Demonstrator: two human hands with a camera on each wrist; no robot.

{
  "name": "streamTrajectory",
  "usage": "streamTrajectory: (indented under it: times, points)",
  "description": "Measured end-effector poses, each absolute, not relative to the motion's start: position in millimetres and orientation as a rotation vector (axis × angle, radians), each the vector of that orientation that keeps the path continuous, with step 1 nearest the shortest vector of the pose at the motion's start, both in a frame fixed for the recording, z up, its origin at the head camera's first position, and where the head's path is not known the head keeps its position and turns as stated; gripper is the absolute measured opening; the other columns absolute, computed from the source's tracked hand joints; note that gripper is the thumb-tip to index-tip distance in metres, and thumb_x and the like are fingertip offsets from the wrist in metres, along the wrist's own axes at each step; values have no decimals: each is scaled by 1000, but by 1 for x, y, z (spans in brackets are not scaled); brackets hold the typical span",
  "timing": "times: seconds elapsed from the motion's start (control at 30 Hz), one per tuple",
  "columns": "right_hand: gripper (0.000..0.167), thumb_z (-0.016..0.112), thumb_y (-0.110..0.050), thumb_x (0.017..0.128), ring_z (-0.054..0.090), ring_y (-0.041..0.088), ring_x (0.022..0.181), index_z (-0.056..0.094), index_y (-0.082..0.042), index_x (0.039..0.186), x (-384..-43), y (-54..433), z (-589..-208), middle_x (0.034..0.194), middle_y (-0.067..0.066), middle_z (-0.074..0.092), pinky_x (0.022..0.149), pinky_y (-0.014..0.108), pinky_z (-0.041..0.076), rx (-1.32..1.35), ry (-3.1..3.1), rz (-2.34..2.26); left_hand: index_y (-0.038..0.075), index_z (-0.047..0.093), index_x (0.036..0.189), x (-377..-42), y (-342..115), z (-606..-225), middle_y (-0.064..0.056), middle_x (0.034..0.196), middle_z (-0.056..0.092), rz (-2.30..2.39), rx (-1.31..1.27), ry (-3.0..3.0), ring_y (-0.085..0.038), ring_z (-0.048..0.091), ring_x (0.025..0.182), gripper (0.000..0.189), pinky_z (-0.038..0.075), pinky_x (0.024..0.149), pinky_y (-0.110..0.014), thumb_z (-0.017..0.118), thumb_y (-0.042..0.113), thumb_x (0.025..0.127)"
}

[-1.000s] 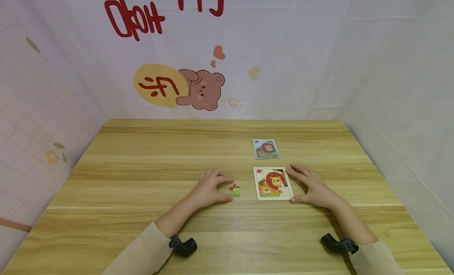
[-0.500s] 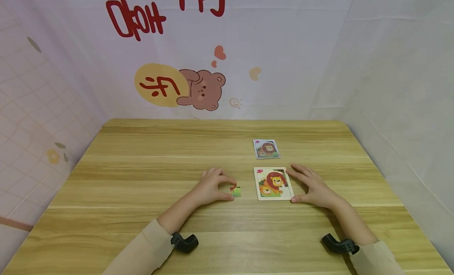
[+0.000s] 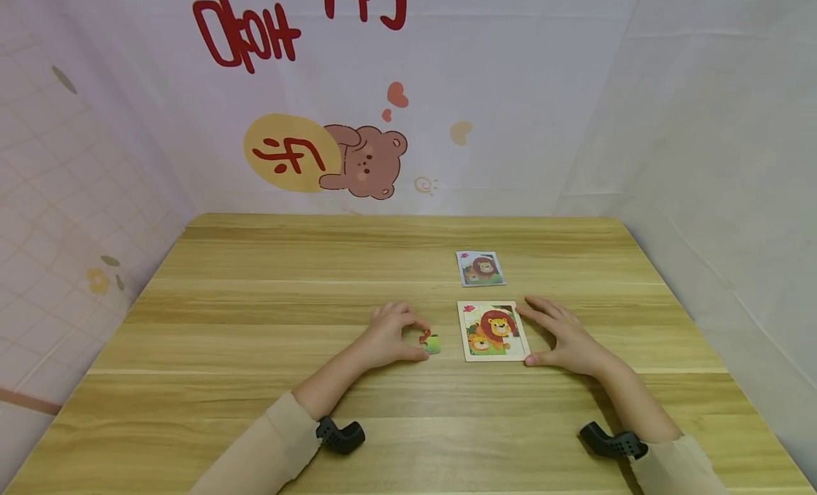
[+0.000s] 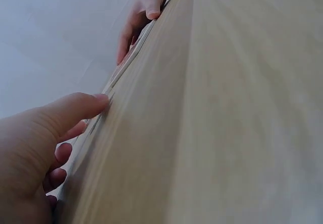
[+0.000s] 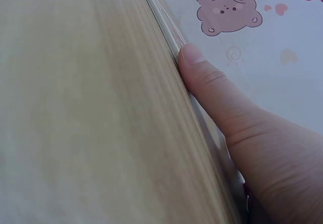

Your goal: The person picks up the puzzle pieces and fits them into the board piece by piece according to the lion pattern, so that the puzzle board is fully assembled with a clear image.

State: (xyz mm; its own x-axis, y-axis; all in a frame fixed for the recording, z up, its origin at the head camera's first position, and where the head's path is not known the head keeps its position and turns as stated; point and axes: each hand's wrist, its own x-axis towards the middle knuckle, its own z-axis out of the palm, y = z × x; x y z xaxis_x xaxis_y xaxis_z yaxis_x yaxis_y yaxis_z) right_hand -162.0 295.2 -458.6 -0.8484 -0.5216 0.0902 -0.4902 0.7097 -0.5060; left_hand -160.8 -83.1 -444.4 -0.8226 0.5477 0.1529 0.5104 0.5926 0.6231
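Observation:
In the head view, my left hand (image 3: pixel 389 339) pinches a small green and red jigsaw piece (image 3: pixel 432 344) by its edges, between thumb and forefinger. Just right of it lies a lion jigsaw board (image 3: pixel 491 358) with a pale frame; a blank gap shows at its lower right. My right hand (image 3: pixel 567 339) holds the board's right side, forefinger at the upper corner and thumb at the lower one. The right wrist view shows that thumb (image 5: pixel 202 72) against the frame's edge. In the left wrist view, the left thumb (image 4: pixel 75 110) stays low at the table surface.
Behind the board lies a card (image 3: pixel 481 269) printed with the same lion picture. All of it is on a wood-grain table (image 3: pixel 287 254). A printed cloth (image 3: pixel 510 76) with a bear hangs behind, and pale cloth also stands at both sides.
The left thumb and forefinger have closed on the jigsaw piece, and it has slid slightly right toward the board, turning a little. The right hand and the board stay put.

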Motion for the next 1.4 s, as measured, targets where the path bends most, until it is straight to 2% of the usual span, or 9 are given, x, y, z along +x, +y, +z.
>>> streamTrajectory:
  times: [0.4, 0.6, 1.03, 1.23, 1.4]
  points:
    - [93, 81, -51, 69, 16, 45, 136, 42, -16, 146, -162, 295, -459, 153, 15, 25, 99, 68, 13, -857, 2851, -821, 20, 73, 104, -165, -48, -445, 5, 94, 54, 1164, 996, 2701, -12, 42, 95, 41, 29, 90, -38, 86, 36, 68]
    - [94, 82, -50, 69, 16, 45, 136, 42, -15, 146, -163, 295, -460, 152, 16, 25, 99, 68, 13, -870, 2848, -828, 22, 73, 102, -168, -27, -446, 4, 94, 53, 1142, 1066, 2709, -11, 40, 92, 40, 29, 87, -36, 86, 40, 68]
    - [93, 82, -49, 69, 17, 45, 136, 42, -14, 145, -162, 298, -459, 152, 17, 26, 98, 69, 14, -869, 2852, -824, 23, 73, 104, -176, 6, -445, 10, 99, 54, 1054, 1126, 2760, -9, 42, 96, 41, 32, 89, -33, 84, 43, 70]
    - [91, 82, -47, 70, 17, 45, 136, 42, -15, 146, -160, 299, -458, 152, 16, 25, 98, 69, 14, -855, 2840, -838, 24, 73, 102, -179, 19, -445, 11, 95, 53, 1006, 1172, 2767, -7, 40, 92, 41, 31, 83, -28, 83, 47, 70]
    - [91, 82, -47, 70, 17, 45, 136, 42, -16, 146, -160, 300, -459, 152, 16, 26, 98, 69, 14, -867, 2844, -837, 24, 73, 107, -180, 28, -442, 10, 98, 54, 952, 1183, 2759, -7, 40, 97, 45, 30, 84, -27, 82, 49, 71]
